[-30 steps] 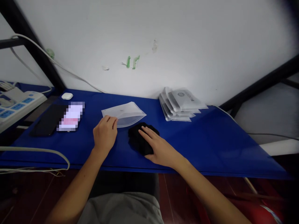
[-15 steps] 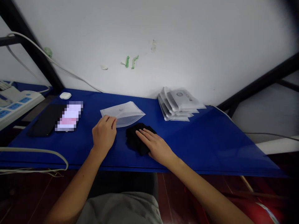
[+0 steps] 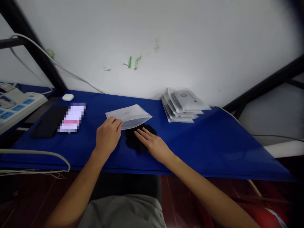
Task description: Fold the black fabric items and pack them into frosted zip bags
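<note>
A frosted clear plastic pouch [image 3: 129, 115] lies on the blue table top [image 3: 204, 145] with its open mouth facing me. My left hand [image 3: 108, 135] is closed on the pouch's near left corner and lifts its edge. A folded black cloth [image 3: 135, 139] sits just in front of the pouch mouth, its far edge under the raised lip. My right hand [image 3: 152, 144] lies flat on the cloth with fingers stretched out.
A stack of filled frosted pouches [image 3: 182, 104] rests at the back by the white wall. A black phone [image 3: 48, 120], a blurred card [image 3: 71, 117] and a white earbud case [image 3: 68, 97] lie at the left. A power strip [image 3: 16, 103] and cables hang at the far left.
My right hand has slid the black cloth left and away, up to the pouch mouth. The left hand has raised the pouch's near edge slightly.
</note>
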### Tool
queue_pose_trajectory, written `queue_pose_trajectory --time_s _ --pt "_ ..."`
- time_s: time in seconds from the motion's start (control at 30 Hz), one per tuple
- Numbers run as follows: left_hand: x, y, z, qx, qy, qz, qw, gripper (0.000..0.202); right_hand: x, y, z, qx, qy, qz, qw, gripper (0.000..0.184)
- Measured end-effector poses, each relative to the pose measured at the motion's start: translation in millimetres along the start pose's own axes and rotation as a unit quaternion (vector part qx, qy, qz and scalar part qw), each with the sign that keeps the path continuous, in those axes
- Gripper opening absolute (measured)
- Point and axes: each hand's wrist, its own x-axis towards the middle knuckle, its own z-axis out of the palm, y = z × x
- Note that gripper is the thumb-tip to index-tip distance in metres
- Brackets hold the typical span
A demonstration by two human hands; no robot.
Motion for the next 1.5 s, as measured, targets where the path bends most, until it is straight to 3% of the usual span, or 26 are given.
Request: queue_pose_trajectory --time_s 0.2,0.37,0.47,0.73,0.97,1.1,1.3,1.4,1.5 --pt "3.2 -2.0 -5.3 0.009 -0.029 -0.011 0.999 0.022 -8.5 -4.3 -8.4 -0.016 0.04 -0.028 0.999 0.053" --pt "6.2 -7.5 -10.0 0.013 -0.077 -0.004 0.997 0.02 -25.4 -14.8 -34.2 -0.063 0.172 -0.088 0.979 0.045" --pt "6.6 -8.1 -12.6 -0.002 -0.095 0.007 0.995 0.021 -26.2 -14.2 -38.2 -0.062 0.227 -0.103 0.967 0.046" --pt "7.4 -5.4 -16.0 -0.062 -0.098 0.033 0.993 0.024 -11.9 0.5 -6.1 -0.037 0.147 -0.124 0.981 0.043" --pt "7.4 -1.9 -14.0 -0.067 -0.122 0.048 0.989 0.023 7.6 1.7 -2.4 -0.074 0.103 -0.125 0.984 0.04" --pt "6.5 -2.4 -12.6 -0.06 -0.135 0.055 0.988 0.023 15.8 5.7 4.7 -0.026 0.112 -0.069 0.991 0.046" --pt "4.8 -5.0 -10.4 -0.034 -0.14 0.038 0.989 0.024 18.9 7.9 16.7 0.059 0.176 0.041 0.982 0.079" --pt "4.8 -6.0 -9.2 -0.057 -0.136 0.041 0.988 0.024 20.0 6.3 18.8 0.072 0.203 0.076 0.974 0.082" --pt "5.1 -8.0 -8.0 -0.103 -0.123 0.044 0.986 0.023 20.5 5.3 19.6 0.045 0.19 0.054 0.979 0.075"
